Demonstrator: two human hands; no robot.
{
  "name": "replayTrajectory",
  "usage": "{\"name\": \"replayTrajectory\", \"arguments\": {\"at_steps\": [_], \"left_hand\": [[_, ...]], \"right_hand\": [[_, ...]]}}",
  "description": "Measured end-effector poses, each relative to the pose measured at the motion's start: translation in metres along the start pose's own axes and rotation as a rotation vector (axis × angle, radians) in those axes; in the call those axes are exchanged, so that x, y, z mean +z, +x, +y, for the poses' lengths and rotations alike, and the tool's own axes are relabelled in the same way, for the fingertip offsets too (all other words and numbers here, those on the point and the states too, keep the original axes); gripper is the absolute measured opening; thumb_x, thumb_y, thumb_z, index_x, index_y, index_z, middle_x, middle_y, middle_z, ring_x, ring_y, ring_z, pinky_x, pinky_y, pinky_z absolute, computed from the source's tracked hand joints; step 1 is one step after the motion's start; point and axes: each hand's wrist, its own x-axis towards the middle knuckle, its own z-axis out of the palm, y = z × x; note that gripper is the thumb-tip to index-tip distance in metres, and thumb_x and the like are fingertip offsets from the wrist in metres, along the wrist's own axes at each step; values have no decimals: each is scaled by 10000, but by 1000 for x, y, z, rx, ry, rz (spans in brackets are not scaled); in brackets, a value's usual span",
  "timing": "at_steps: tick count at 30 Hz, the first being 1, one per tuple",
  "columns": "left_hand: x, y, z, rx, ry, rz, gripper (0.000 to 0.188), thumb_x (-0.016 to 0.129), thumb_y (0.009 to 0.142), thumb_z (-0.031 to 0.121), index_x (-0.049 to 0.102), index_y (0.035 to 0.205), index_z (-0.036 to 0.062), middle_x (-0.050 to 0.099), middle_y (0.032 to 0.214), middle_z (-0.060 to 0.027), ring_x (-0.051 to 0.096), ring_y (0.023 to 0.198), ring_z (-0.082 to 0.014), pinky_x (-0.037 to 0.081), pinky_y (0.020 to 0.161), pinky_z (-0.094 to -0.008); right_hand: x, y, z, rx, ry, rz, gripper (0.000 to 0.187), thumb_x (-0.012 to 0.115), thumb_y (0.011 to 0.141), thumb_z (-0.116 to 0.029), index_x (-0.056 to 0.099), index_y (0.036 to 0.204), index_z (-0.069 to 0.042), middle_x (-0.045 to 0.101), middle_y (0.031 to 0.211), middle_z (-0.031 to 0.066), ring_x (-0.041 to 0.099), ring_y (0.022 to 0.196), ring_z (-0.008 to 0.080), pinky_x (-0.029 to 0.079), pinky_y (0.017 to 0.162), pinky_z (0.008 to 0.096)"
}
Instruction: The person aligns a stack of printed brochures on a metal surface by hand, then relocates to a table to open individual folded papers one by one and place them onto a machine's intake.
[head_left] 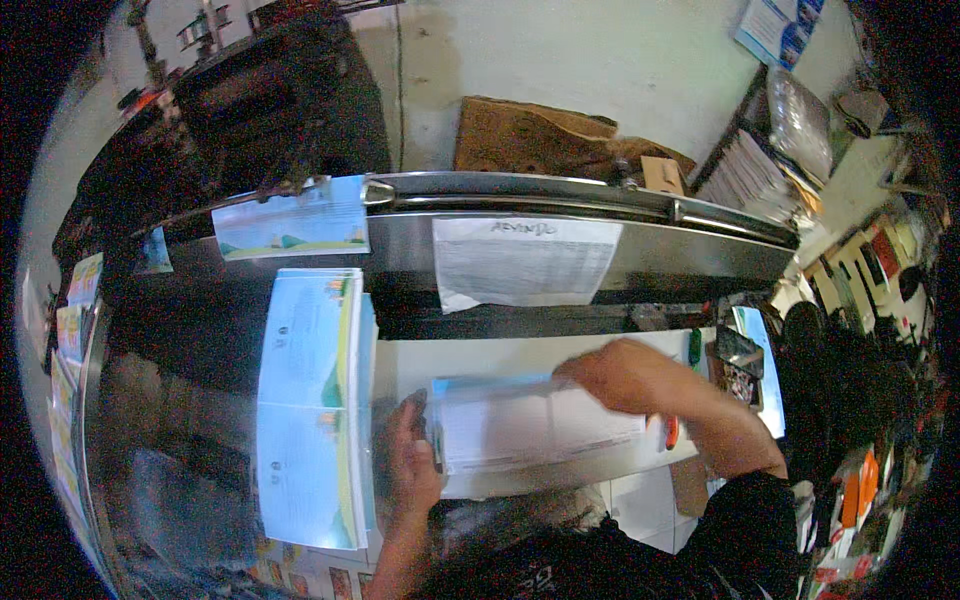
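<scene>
Head view is showing the left hand pressing flat-fingered on a small sheet stack mid-table while the right hand, fingers curled, is gripping its top sheet, and a taller finished-looking stack is lying at nine o'clock, so more sheets seemingly remain

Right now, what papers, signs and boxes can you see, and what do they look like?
Stack of blue booklets: left of the left hand, tall, blue with green.
White printed sheets: under both hands, the right hand on top.
White paper sheet: taped on the metal rail.
Blue leaflet: hung up, upper left.
Cardboard box: small, brown, behind the rail.
</scene>
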Motion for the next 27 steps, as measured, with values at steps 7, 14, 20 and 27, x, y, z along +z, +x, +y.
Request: {"name": "replayTrajectory", "arguments": {"at_steps": [7,14,20,27], "left_hand": [[2,9,2,50,-127,-20,576,434,1001,399,381,1406,-8,415,1411,-199,397,1330,-329,324,1105,-437],[0,4,-2,131,-53,14,574,445,997,409,403,1390,-7,420,1392,-216,422,1293,-339,346,1088,-440],[7,0,-7,85,-20,38,623,422,990,481,427,1369,-14,455,1361,-216,453,1254,-353,384,1046,-447],[9,-3,-41,52,-72,15,774,373,958,620,400,1392,-21,449,1397,-203,428,1292,-319,311,1098,-450]], "right_hand": [[-127,59,27,3,-380,973,415,551,819,-31,618,1215,-137,664,1089,158,638,1008,347,520,886,454],[-103,161,40,-187,-512,1078,389,554,831,-90,612,1214,-123,600,1266,138,554,1196,312,471,1001,412],[1,140,50,-267,-391,888,331,588,798,-26,655,1112,-107,628,1201,136,583,1152,321,493,966,419],[79,18,3,-169,-224,180,751,641,821,-529,444,1376,-64,461,1402,185,497,1226,349,423,1001,469]]}}
